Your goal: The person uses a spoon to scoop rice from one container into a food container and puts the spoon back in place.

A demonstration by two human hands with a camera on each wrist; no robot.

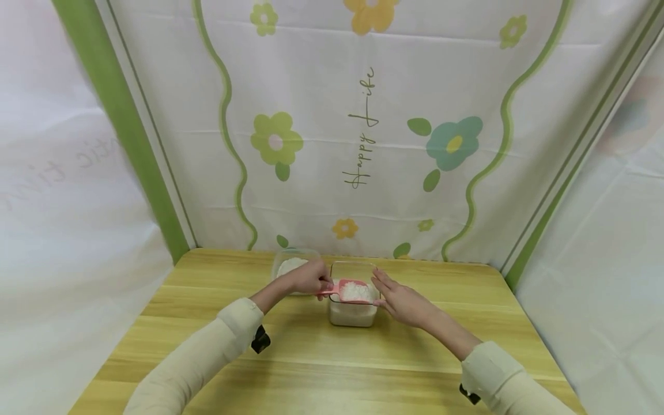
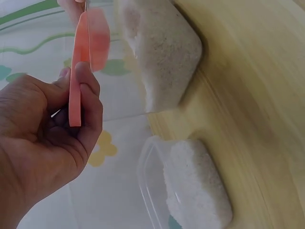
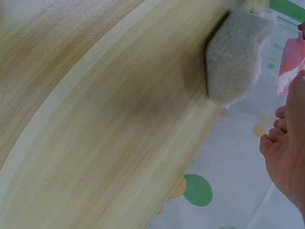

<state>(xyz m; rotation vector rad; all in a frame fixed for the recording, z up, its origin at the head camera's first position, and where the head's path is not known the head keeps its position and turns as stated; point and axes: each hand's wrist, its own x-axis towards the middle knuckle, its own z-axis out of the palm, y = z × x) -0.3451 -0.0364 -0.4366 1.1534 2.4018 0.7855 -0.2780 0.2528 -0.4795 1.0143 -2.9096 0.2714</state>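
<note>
My left hand (image 1: pixel 310 278) grips the handle of a pink scoop (image 2: pixel 99 40), its fingers and thumb curled round it. White, rice-like grains (image 1: pixel 355 291) lie in the scoop, which is held level over a clear rectangular container (image 1: pixel 353 316). More of the same white grains fill that container's lower part. At the container's right side is my right hand (image 1: pixel 407 302), fingers extended and fingertips at the rim beside the scoop. Whether they touch the rim or the scoop is hard to tell.
A second clear tub (image 2: pixel 200 186) of white grains stands behind my left hand, at the left. Both containers are near the back edge of the wooden table (image 1: pixel 332 380). A white flower-printed curtain (image 1: pixel 321 196) hangs behind, with further white panels at both sides.
</note>
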